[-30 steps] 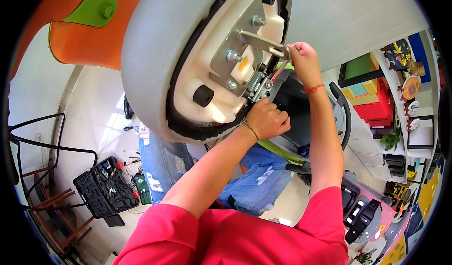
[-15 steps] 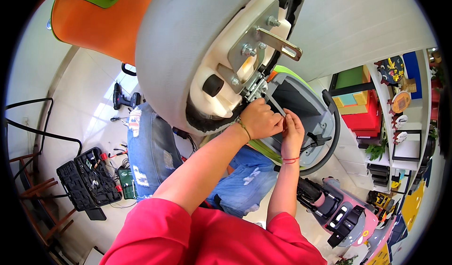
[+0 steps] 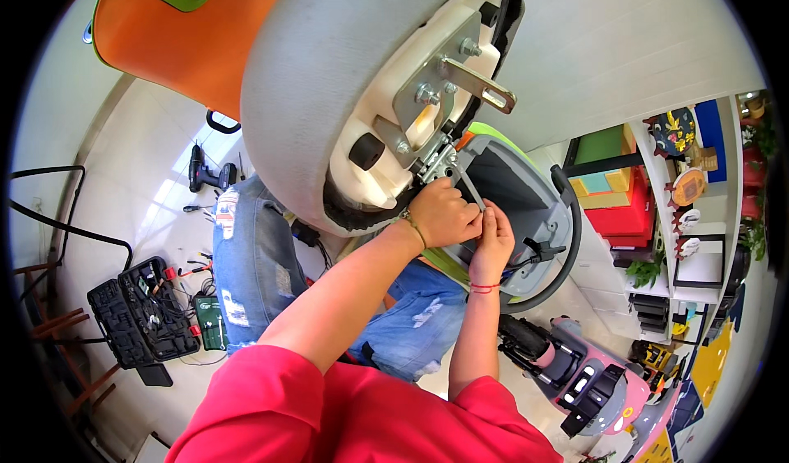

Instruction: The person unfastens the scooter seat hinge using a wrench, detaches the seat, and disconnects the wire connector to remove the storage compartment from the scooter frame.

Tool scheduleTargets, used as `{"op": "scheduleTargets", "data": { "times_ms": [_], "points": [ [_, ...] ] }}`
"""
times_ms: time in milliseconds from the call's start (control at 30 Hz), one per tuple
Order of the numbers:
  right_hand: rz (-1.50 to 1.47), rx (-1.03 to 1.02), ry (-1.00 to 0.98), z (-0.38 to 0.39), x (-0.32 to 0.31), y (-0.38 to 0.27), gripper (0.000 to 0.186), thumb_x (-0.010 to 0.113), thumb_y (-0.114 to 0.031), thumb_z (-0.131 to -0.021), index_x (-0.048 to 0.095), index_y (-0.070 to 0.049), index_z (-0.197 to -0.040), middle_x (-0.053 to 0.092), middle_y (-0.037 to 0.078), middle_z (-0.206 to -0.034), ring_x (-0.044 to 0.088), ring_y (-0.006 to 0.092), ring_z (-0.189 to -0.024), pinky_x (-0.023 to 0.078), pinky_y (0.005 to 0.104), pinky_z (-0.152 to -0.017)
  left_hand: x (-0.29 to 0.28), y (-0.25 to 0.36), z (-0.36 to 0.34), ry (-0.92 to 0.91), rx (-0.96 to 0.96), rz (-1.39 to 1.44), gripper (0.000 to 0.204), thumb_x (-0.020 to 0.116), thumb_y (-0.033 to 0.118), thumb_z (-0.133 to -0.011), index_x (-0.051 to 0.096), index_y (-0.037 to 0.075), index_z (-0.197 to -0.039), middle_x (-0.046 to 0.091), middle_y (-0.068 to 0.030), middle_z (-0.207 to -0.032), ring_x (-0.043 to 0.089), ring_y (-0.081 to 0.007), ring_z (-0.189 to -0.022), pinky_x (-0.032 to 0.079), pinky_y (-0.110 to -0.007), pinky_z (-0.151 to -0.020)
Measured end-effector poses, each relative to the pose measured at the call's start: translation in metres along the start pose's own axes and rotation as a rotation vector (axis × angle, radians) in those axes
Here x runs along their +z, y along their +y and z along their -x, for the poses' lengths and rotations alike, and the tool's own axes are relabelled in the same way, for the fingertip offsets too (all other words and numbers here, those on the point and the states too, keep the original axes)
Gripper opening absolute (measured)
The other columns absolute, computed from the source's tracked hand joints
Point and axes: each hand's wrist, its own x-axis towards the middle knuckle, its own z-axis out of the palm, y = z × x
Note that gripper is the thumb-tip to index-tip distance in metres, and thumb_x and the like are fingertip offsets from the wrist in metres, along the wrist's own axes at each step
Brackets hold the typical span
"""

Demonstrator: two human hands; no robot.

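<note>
A tipped-up grey scooter seat (image 3: 296,93) shows its white plastic underside. Bolted to it are a metal plate (image 3: 415,97) and a slotted metal bracket (image 3: 485,85). At the seat's lower end is a small silver hinge (image 3: 436,163). My left hand (image 3: 444,214) is closed just below the hinge, its fingers curled in; whatever they grip is hidden. Between thumb and fingers, my right hand (image 3: 493,239) pinches the near end of a slim silver wrench (image 3: 469,185). The wrench's far end reaches the hinge. Both hands are close together, over the edge of the grey storage bucket (image 3: 538,187).
An orange chair (image 3: 177,39) stands at the far left. On the floor lie a cordless drill (image 3: 209,169), an open black tool case (image 3: 144,315) and a green tool box (image 3: 210,321). A pink scooter (image 3: 604,372) and shelves (image 3: 657,241) are on the right.
The view has shifted a little. The wrench now slants somewhat more steeply, its pinched end nearer to me. Both hands stay in about the same place beside the hinge.
</note>
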Motion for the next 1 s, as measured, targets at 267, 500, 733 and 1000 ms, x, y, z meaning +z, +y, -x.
{"op": "scheduleTargets", "data": {
  "times_ms": [267, 500, 733, 1000],
  "points": [
    [0.182, 0.058, -0.133, 0.000, -0.009, 0.005, 0.023, 0.056, -0.019, -0.100, 0.065, 0.001, -0.106, 0.059, -0.001, -0.071, 0.045, 0.0028, -0.053, 0.034, 0.0185, -0.046, 0.003, -0.001, 0.000, 0.029, 0.005, 0.001, 0.026, 0.065, 0.027, -0.078, 0.058, 0.015, -0.055, 0.054, -0.0026, -0.049, 0.054, -0.0198, -0.048, 0.040, -0.034, -0.059],
    [0.204, -0.013, -0.034, 0.004, -0.008, 0.003, 0.022, 0.057, -0.018, -0.099, 0.065, 0.002, -0.102, 0.058, -0.001, -0.071, 0.045, 0.0028, -0.052, 0.035, 0.0184, -0.045, 0.001, 0.000, 0.000, 0.022, 0.015, -0.005, 0.027, 0.065, 0.026, -0.077, 0.056, 0.014, -0.054, 0.053, -0.0030, -0.048, 0.053, -0.0201, -0.048, 0.039, -0.034, -0.058],
    [0.189, 0.019, -0.045, 0.004, -0.005, 0.000, 0.023, 0.058, -0.020, -0.099, 0.065, 0.001, -0.102, 0.058, -0.002, -0.069, 0.044, 0.0025, -0.052, 0.033, 0.0184, -0.046, 0.002, -0.001, 0.000, 0.024, 0.010, 0.004, 0.026, 0.065, 0.026, -0.077, 0.056, 0.014, -0.055, 0.053, -0.0029, -0.048, 0.053, -0.0203, -0.048, 0.039, -0.034, -0.058],
    [-0.152, 0.131, 0.030, -0.019, -0.002, -0.010, 0.014, 0.059, -0.017, -0.098, 0.061, -0.003, -0.098, 0.049, -0.004, -0.065, 0.041, 0.0040, -0.052, 0.029, 0.0188, -0.045, 0.000, 0.000, -0.001, 0.005, 0.015, 0.012, 0.026, 0.066, 0.024, -0.073, 0.053, 0.015, -0.053, 0.054, -0.0025, -0.050, 0.052, -0.0199, -0.049, 0.039, -0.034, -0.058]
  ]
}}
